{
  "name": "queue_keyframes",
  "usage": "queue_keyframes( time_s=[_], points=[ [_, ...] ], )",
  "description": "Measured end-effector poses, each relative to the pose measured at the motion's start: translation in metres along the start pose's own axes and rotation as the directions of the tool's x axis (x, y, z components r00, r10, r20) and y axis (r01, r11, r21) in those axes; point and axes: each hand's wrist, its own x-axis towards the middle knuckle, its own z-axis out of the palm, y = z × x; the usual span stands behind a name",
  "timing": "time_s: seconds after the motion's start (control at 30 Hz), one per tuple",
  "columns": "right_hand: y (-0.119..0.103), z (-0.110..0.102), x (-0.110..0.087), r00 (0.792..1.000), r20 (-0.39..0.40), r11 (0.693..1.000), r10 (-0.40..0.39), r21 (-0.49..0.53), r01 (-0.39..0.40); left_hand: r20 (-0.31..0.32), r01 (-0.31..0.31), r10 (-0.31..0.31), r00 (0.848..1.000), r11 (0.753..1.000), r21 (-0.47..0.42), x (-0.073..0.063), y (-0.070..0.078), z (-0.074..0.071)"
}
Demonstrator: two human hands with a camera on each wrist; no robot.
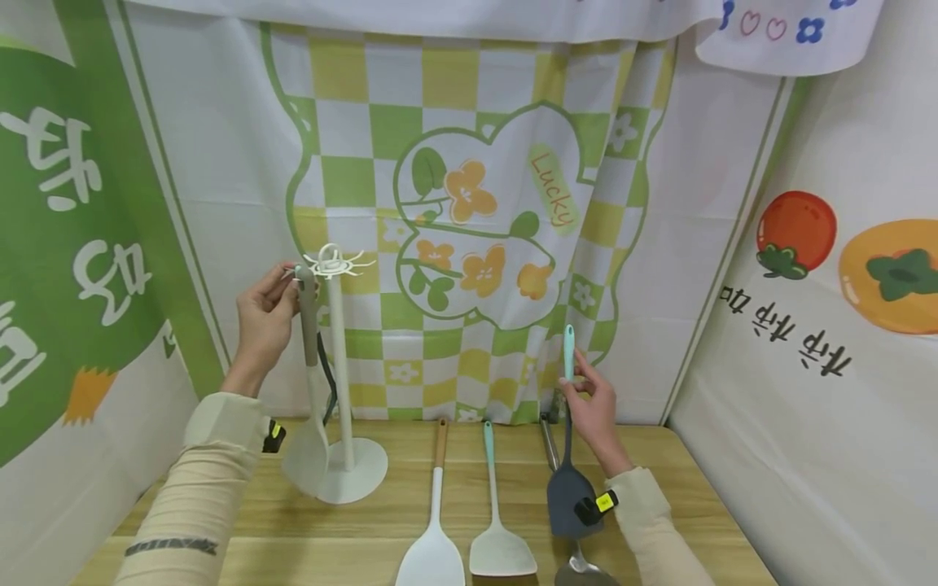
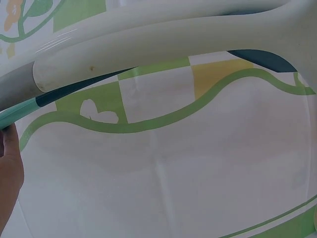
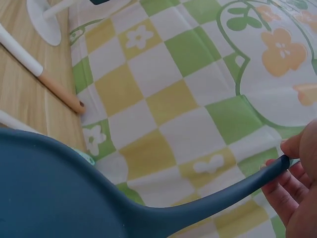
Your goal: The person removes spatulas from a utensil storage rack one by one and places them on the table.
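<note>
In the head view my left hand (image 1: 265,321) pinches the top of a pale utensil's grey handle (image 1: 309,321), right beside the white hook rack (image 1: 336,366). Its broad rounded head (image 1: 304,460) hangs down over the rack's base. Behind it shows a dark curved shaft (image 1: 329,382); in the left wrist view this dark shaft has a mint handle (image 2: 20,113), with a finger against it. My right hand (image 1: 592,403) grips the mint handle of a dark blue turner (image 1: 570,496), held upright, blade down. The right wrist view shows its blade (image 3: 54,188) close up.
On the wooden table (image 1: 659,521) lie a white spatula (image 1: 432,557) with a wooden handle, a pale turner (image 1: 501,549) with a mint handle and a metal utensil (image 1: 549,443), partly hidden under the dark blue blade. A checkered curtain (image 1: 396,366) hangs behind.
</note>
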Motion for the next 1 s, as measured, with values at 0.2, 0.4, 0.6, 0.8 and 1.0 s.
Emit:
queue_keyframes(
  time_s=[0.2,0.4,0.6,0.8,1.0],
  points=[
    [0.024,-0.004,0.003,1.000,0.000,0.999,0.030,-0.011,-0.030,0.004,-0.004,0.005,1.000,1.000,-0.003,0.000,0.001,-0.001],
    [0.033,-0.009,-0.001,1.000,0.003,1.000,0.029,0.010,-0.029,0.013,-0.008,0.008,1.000,1.000,-0.009,-0.001,-0.001,-0.001],
    [0.029,-0.012,-0.005,0.999,0.021,0.999,0.034,-0.006,-0.034,0.011,-0.009,0.010,1.000,1.000,-0.010,-0.001,-0.001,-0.002],
    [0.037,-0.019,-0.006,0.999,0.030,0.999,0.026,-0.038,-0.025,0.009,-0.009,0.009,1.000,1.000,-0.023,-0.001,-0.002,-0.001],
    [0.056,-0.026,-0.006,0.999,0.031,0.996,0.025,-0.083,-0.023,0.009,-0.010,0.010,1.000,1.000,-0.027,-0.001,-0.003,-0.001]
  ],
)
